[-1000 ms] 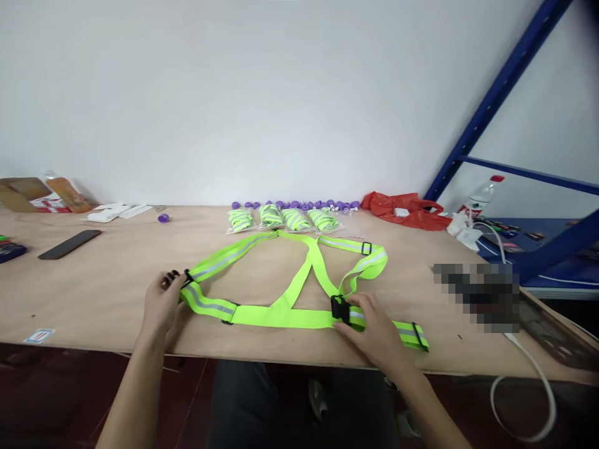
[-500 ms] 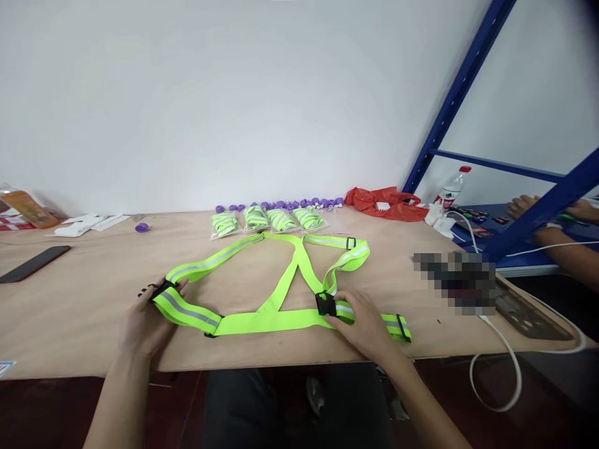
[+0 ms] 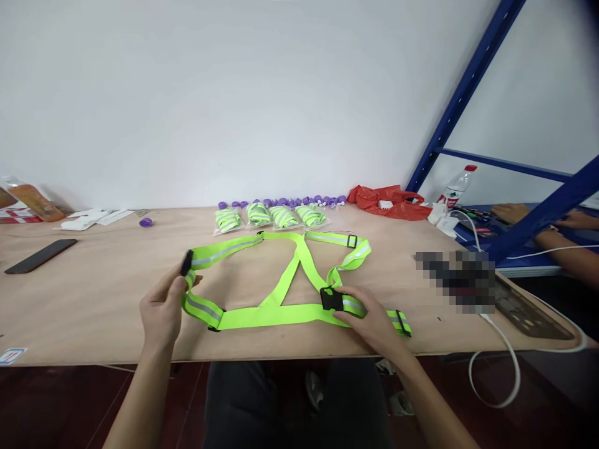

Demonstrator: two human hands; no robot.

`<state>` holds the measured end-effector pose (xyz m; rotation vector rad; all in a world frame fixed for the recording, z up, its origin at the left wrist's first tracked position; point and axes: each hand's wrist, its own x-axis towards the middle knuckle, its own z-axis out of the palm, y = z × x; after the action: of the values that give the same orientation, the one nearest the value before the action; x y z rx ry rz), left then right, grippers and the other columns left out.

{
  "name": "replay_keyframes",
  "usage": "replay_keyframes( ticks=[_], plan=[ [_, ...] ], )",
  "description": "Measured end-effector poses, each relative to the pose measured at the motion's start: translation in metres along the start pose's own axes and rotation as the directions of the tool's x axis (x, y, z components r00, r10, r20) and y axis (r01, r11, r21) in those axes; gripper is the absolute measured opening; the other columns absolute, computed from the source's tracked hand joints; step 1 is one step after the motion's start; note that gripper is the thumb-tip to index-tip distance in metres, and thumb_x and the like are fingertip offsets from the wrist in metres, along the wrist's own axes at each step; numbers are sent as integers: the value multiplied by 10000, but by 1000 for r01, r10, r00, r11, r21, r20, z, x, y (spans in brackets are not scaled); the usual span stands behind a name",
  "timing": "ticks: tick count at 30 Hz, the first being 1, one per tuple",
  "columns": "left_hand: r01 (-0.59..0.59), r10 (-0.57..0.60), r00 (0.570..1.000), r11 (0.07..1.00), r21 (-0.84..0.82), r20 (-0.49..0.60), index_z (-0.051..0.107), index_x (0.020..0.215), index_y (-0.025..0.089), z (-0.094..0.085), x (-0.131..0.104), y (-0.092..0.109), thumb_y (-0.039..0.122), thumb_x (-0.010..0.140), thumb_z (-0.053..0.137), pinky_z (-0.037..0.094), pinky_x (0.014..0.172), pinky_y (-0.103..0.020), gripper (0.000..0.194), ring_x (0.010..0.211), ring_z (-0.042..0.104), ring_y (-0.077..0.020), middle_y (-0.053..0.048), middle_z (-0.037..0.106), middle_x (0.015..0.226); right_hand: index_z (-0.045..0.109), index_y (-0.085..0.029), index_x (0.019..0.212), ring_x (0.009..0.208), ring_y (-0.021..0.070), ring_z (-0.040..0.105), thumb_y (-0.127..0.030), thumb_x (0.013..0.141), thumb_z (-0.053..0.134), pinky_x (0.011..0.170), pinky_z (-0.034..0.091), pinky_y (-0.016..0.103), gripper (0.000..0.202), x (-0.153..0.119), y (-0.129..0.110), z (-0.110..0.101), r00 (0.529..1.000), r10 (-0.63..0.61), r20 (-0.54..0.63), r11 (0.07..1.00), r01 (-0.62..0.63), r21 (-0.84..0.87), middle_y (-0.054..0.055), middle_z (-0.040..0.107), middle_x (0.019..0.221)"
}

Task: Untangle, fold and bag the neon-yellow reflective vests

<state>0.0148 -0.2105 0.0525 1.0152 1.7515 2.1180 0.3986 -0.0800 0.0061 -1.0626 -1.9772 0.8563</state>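
Note:
A neon-green reflective harness (image 3: 271,316) with grey stripes lies spread on the wooden table (image 3: 112,280). My left hand (image 3: 163,305) is closed on the strap at its left side, next to a black buckle (image 3: 186,262) that stands raised off the table. On the right, my right hand (image 3: 367,315) pinches the strap just beside another black buckle (image 3: 331,299). Behind the harness, several clear bags (image 3: 284,217) with folded green straps sit in a row, with several purple rolls (image 3: 306,201) along the wall.
A dark phone-like slab (image 3: 41,255), an orange-drink bottle (image 3: 35,199) and white papers (image 3: 88,218) lie left. A red plastic bag (image 3: 388,202), a clear bottle (image 3: 458,187), a cable (image 3: 517,374) and a blue frame (image 3: 463,93) stand right. Another person's arm (image 3: 566,252) shows far right.
My left hand has moved right and lifted the left buckle, turning it more upright. The right hand keeps its grip, with its buckle slightly further right and up in view.

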Motion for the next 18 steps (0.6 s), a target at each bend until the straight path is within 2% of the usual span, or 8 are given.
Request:
replay_keyframes(
  ticks=[1, 2, 5, 8, 10, 13, 18],
  plan=[
    [-91, 83, 992, 992, 87, 92, 744, 1121, 206, 4, -3, 6, 430, 824, 748, 571, 797, -330, 372, 886, 722, -230, -46, 757, 1004, 700, -280, 1142, 1127, 275, 612, -419, 789, 733, 996, 480, 431, 381, -1, -1, -2, 1000, -15, -10, 1000, 15, 10, 62, 669, 1164],
    [-193, 160, 967, 968, 158, 200, 736, 1163, 217, 9, -6, 13, 384, 830, 747, 557, 849, -335, 373, 961, 714, -242, -54, 748, 1078, 709, -289, 1153, 1125, 270, 611, -428, 803, 726, 993, 485, 423, 378, -2, -2, -4, 999, -28, -20, 1000, 28, 12, 64, 659, 1159],
    [-464, 295, 811, 850, 248, 505, 728, 1205, 242, 30, -20, 30, 295, 852, 718, 524, 921, -315, 357, 1065, 682, -236, -67, 709, 1186, 729, -308, 1178, 1111, 256, 616, -444, 813, 734, 984, 501, 393, 390, -7, -9, -8, 997, -63, -45, 998, 62, -7, 67, 625, 1156],
    [-566, 302, 677, 797, 211, 672, 699, 1256, 247, 58, -43, 34, 261, 877, 680, 531, 912, -292, 381, 1074, 679, -221, -83, 692, 1210, 736, -320, 1193, 1120, 248, 619, -449, 815, 747, 985, 510, 363, 400, -12, -16, -9, 994, -102, -27, 994, 101, -32, 66, 599, 1170],
    [-580, 302, 621, 798, 165, 723, 673, 1286, 247, 76, -60, 29, 262, 885, 672, 528, 940, -297, 401, 1111, 669, -223, -90, 684, 1241, 735, -332, 1203, 1124, 246, 619, -448, 821, 747, 973, 517, 344, 400, -14, -20, -9, 991, -137, -2, 989, 137, -48, 63, 590, 1167],
    [-572, 304, 588, 812, 119, 749, 649, 1294, 245, 93, -78, 19, 276, 883, 687, 528, 964, -315, 414, 1121, 666, -229, -87, 696, 1231, 727, -350, 1220, 1090, 235, 628, -445, 824, 750, 934, 533, 322, 408, -16, -20, -8, 985, -174, 21, 982, 175, -65, 59, 581, 1156],
    [-562, 307, 599, 819, 115, 739, 649, 1258, 246, 98, -83, 12, 276, 885, 695, 532, 963, -333, 377, 1111, 670, -232, -82, 703, 1224, 725, -350, 1225, 1105, 236, 616, -440, 836, 743, 943, 528, 326, 400, -18, -15, -12, 982, -190, -18, 979, 188, -79, 62, 575, 1148]
  ],
)
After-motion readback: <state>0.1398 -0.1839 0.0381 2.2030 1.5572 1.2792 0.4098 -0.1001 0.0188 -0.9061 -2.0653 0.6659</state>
